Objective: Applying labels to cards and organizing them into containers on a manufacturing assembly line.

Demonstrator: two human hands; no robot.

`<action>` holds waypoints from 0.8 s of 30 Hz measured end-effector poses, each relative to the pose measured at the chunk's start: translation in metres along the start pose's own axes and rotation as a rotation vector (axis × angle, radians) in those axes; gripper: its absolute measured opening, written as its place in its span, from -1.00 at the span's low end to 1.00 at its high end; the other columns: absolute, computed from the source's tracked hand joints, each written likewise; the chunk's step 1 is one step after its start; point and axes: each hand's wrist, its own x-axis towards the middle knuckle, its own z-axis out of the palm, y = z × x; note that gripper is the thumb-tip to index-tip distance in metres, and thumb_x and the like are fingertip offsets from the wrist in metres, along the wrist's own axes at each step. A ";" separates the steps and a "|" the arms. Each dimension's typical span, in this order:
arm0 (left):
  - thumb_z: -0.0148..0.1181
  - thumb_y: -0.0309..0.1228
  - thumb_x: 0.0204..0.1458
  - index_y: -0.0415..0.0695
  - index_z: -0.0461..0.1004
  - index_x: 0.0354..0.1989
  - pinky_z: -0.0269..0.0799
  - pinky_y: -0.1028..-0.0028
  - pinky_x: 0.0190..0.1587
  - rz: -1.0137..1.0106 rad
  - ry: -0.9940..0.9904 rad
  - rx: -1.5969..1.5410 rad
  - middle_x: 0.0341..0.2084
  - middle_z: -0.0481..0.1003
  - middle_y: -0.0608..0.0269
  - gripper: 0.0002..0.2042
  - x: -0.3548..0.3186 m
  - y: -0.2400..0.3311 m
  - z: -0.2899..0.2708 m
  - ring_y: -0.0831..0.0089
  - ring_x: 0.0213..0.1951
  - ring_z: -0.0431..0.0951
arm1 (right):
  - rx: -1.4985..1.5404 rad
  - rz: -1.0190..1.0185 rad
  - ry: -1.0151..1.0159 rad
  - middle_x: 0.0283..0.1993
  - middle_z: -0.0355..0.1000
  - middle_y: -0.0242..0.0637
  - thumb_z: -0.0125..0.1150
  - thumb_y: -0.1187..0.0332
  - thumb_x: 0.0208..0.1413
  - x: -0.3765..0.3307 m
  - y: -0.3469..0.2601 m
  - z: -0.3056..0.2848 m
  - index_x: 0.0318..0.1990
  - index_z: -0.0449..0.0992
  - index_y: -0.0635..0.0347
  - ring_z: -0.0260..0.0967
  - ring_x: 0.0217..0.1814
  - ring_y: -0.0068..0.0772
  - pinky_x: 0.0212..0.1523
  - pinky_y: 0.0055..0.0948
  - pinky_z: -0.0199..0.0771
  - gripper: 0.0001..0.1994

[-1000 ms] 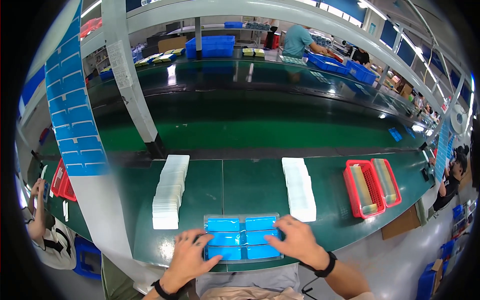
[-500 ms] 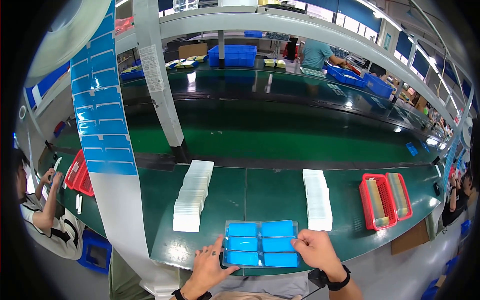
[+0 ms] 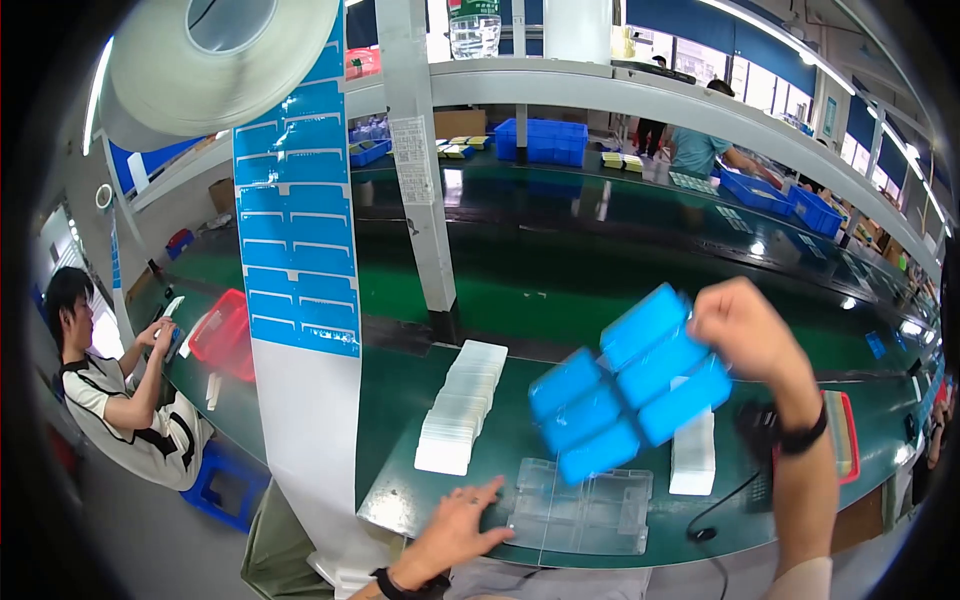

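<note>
My right hand is raised above the bench and holds a sheet of several blue rectangular pieces by its upper right corner, tilted in the air. Below it a clear plastic tray lies at the near edge of the green bench. My left hand rests flat on the bench with fingers spread, its fingertips touching the tray's left side. A row of white pieces lies to the left of the tray, and another white stack stands on the right, partly hidden behind the blue sheet.
A hanging strip of blue labels runs down from a big roll at the left. A red tray sits at the right behind my wrist. A seated person works at the left by a red bin. Blue crates stand on the far line.
My right hand has lifted the blue sheet off the bench and into the air, baring the clear tray beneath. My left hand stays down at the tray. The view has tilted up.
</note>
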 end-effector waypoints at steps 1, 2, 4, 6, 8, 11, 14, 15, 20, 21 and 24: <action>0.40 -0.10 0.01 -0.07 0.38 0.31 0.40 0.06 0.11 -0.018 0.058 0.029 -0.02 0.54 -0.06 -0.32 0.003 -0.008 -0.015 -0.07 0.07 0.49 | -0.030 0.048 0.065 -0.64 0.30 -0.56 0.22 0.35 0.15 0.022 0.010 -0.021 -0.53 0.49 0.21 0.22 -0.61 -0.69 -0.62 -0.54 0.21 -0.77; 0.40 -0.15 0.01 -0.08 0.49 0.20 0.43 0.10 0.09 -0.025 0.100 0.055 -0.03 0.54 -0.02 -0.44 0.010 -0.010 -0.031 -0.07 0.07 0.49 | -0.068 0.105 0.138 -0.66 0.29 -0.54 0.21 0.30 0.17 0.036 0.023 -0.044 -0.53 0.49 0.21 0.21 -0.65 -0.67 -0.65 -0.55 0.20 -0.74; 0.37 -0.23 0.04 -0.02 0.56 0.14 0.46 0.15 0.04 0.013 0.170 0.226 -0.05 0.55 0.11 -0.55 0.026 -0.036 -0.049 0.02 -0.02 0.54 | -0.197 0.342 0.266 -0.71 0.24 -0.48 0.21 0.19 0.19 0.045 0.058 -0.095 -0.52 0.49 0.22 0.21 -0.73 -0.59 -0.72 -0.50 0.19 -0.68; 0.34 -0.26 0.08 0.02 0.53 0.18 0.48 0.17 -0.06 0.034 0.155 0.412 -0.12 0.52 0.13 -0.55 0.039 -0.052 -0.061 0.09 -0.09 0.53 | -0.332 0.446 0.391 -0.72 0.28 -0.38 0.24 0.13 0.18 0.035 0.106 -0.121 -0.53 0.51 0.28 0.27 -0.75 -0.49 -0.74 -0.44 0.22 -0.62; 0.33 -0.30 0.07 0.00 0.51 0.20 0.48 0.17 -0.07 0.076 0.126 0.578 -0.06 0.49 0.10 -0.54 0.047 -0.058 -0.064 0.08 -0.10 0.52 | -0.409 0.405 0.401 -0.69 0.36 -0.31 0.29 0.12 0.15 0.020 0.156 -0.123 -0.56 0.51 0.34 0.36 -0.72 -0.42 -0.72 -0.39 0.32 -0.58; 0.30 -0.26 0.10 0.04 0.47 0.25 0.47 0.16 -0.08 0.144 0.085 0.725 -0.01 0.45 0.05 -0.51 0.045 -0.074 -0.055 0.07 -0.10 0.51 | -0.374 0.417 0.331 -0.64 0.44 -0.22 0.34 0.19 0.12 -0.018 0.192 -0.085 -0.56 0.54 0.37 0.38 -0.69 -0.39 -0.62 -0.33 0.39 -0.62; 0.29 -0.23 0.11 0.04 0.46 0.25 0.46 0.14 -0.08 0.172 0.062 0.721 0.00 0.45 0.03 -0.51 0.046 -0.074 -0.058 0.06 -0.09 0.51 | -0.474 0.413 0.232 -0.58 0.51 -0.14 0.38 0.21 0.08 -0.070 0.203 -0.037 -0.47 0.62 0.32 0.46 -0.55 -0.40 -0.41 -0.31 0.49 -0.70; 0.30 -0.22 0.10 0.04 0.46 0.25 0.45 0.13 -0.08 0.156 0.065 0.732 0.01 0.44 0.03 -0.50 0.044 -0.075 -0.058 0.06 -0.08 0.51 | -0.447 0.416 0.191 -0.55 0.53 -0.13 0.39 0.20 0.08 -0.084 0.204 -0.021 -0.45 0.63 0.29 0.50 -0.50 -0.36 -0.35 -0.30 0.51 -0.71; 0.31 -0.23 0.07 0.05 0.43 0.28 0.42 0.06 -0.07 0.144 0.065 0.765 0.06 0.40 0.02 -0.45 0.029 -0.078 -0.058 0.04 -0.08 0.49 | -0.349 0.383 -0.021 -0.45 0.60 -0.11 0.39 0.15 0.07 -0.128 0.196 0.030 -0.38 0.66 0.23 0.60 -0.36 -0.13 -0.27 -0.28 0.56 -0.72; 0.32 -0.23 0.06 0.04 0.44 0.27 0.42 0.06 -0.07 0.118 0.052 0.767 0.07 0.39 0.03 -0.46 0.028 -0.077 -0.057 0.05 -0.08 0.49 | -0.344 0.468 -0.069 -0.42 0.61 -0.12 0.39 0.14 0.07 -0.131 0.187 0.034 -0.34 0.66 0.22 0.60 -0.34 -0.12 -0.25 -0.30 0.56 -0.72; 0.32 -0.23 0.06 0.03 0.46 0.26 0.43 0.08 -0.06 0.133 0.080 0.762 0.08 0.39 0.04 -0.47 0.028 -0.071 -0.057 0.07 -0.07 0.49 | -0.308 0.405 -0.039 -0.41 0.61 -0.13 0.39 0.16 0.05 -0.152 0.183 0.043 -0.32 0.66 0.21 0.60 -0.33 -0.12 -0.23 -0.29 0.56 -0.73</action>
